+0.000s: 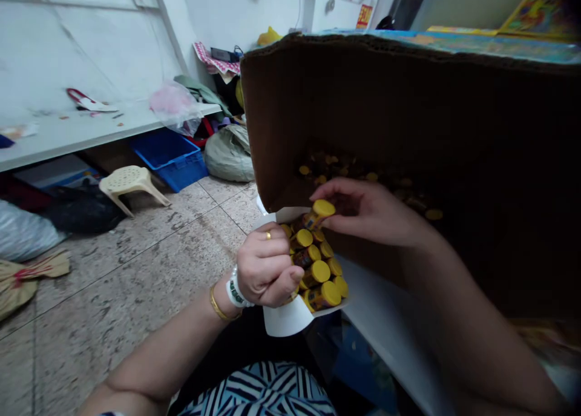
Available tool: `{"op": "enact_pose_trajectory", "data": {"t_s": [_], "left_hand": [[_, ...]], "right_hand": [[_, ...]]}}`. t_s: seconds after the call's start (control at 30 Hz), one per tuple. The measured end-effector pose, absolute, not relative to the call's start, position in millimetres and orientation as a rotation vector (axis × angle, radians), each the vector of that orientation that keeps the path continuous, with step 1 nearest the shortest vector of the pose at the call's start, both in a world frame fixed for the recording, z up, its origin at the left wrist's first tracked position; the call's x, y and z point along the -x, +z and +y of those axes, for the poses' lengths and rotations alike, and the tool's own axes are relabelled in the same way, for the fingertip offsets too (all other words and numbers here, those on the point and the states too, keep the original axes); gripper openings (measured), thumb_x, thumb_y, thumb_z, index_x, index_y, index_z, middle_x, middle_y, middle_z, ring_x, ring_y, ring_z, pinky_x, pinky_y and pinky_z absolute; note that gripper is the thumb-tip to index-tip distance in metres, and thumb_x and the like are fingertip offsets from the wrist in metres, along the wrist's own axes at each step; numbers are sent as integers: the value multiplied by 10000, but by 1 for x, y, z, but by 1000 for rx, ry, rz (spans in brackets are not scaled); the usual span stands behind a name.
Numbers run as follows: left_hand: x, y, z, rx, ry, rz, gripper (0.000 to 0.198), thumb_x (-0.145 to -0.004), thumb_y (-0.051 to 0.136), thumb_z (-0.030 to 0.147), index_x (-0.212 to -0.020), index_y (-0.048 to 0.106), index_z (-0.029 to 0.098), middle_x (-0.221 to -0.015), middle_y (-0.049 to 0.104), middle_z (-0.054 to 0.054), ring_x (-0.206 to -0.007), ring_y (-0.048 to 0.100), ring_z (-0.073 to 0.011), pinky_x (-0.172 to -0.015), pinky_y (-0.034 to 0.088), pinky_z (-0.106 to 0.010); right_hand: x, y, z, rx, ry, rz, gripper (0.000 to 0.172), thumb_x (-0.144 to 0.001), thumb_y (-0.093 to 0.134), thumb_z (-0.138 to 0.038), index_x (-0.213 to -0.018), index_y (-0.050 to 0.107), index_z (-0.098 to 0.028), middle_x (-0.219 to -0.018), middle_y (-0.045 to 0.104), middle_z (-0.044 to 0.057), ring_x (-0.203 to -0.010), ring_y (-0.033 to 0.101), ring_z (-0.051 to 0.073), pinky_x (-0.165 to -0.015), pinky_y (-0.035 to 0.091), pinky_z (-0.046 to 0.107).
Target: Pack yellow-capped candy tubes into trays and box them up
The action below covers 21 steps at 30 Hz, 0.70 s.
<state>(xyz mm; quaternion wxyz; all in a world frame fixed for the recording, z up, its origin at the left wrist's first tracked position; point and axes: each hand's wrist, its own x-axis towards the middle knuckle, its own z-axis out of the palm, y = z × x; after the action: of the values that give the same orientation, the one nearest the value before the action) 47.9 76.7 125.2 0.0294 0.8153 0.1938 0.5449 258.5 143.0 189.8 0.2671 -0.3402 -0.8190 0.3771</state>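
My left hand (265, 264) grips the edge of a white cardboard carton (285, 319), which is packed with small bottles with yellow caps and dark labels (318, 270). My right hand (367, 213) reaches over the carton, its fingers closed on one yellow-capped bottle (315, 215) that lies tilted on top of the others. Just beyond stands a large brown cardboard box (408, 113), its open side facing me. Several more yellow-capped bottles (367, 180) lie in its dim inside, partly hidden by my right hand.
A white shelf edge (381, 325) runs beneath the carton and box. To the left, a tiled floor (136, 270) holds a beige plastic stool (129, 186), a blue plastic crate (170, 158), and several sacks. A white table (91, 125) stands along the wall.
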Motion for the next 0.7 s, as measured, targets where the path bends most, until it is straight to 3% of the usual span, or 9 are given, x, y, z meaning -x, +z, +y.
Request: {"op": "enact_pose_trajectory", "data": {"t_s": [0.17, 0.3, 0.47, 0.57, 0.7], "left_hand": [[-52, 131, 76, -2522, 1664, 709, 356, -886, 483, 235, -539, 409, 203, -483, 432, 2, -500, 483, -156, -566, 426, -343], [-52, 129, 78, -2507, 1655, 764, 342, -877, 498, 226, -543, 436, 192, -494, 467, -7, -522, 494, -151, -578, 430, -349], [-55, 118, 79, -2441, 1686, 814, 317, -884, 512, 243, -573, 500, 186, -511, 499, -21, -532, 510, -159, -580, 425, -360], [-60, 117, 77, -2393, 1768, 806, 324, -895, 521, 258, -579, 505, 192, -505, 491, -15, -525, 517, -161, -577, 436, -356], [-71, 121, 75, -2353, 1848, 854, 351, -903, 522, 271, -561, 503, 195, -489, 467, -6, -527, 506, -155, -571, 434, -347]], "right_hand": [[-222, 170, 140, 831, 567, -2424, 219, -784, 646, -154, -1001, 647, -187, -997, 690, 28, -928, 619, 180, -808, 453, 287], [-223, 156, 145, 905, 507, -2618, 219, -821, 624, -179, -1037, 658, -171, -1023, 668, 79, -993, 596, 228, -834, 439, 321], [-232, 158, 153, 911, 519, -2515, 375, -832, 689, -338, -1167, 631, -181, -1148, 625, 87, -1028, 585, 221, -851, 438, 319], [-228, 156, 149, 879, 478, -2501, 301, -823, 689, -378, -1056, 639, -195, -1082, 627, 78, -983, 577, 228, -809, 441, 323], [-220, 153, 143, 863, 391, -2546, 177, -848, 606, -256, -1011, 611, -186, -1033, 629, 92, -976, 567, 248, -789, 429, 333]]}}
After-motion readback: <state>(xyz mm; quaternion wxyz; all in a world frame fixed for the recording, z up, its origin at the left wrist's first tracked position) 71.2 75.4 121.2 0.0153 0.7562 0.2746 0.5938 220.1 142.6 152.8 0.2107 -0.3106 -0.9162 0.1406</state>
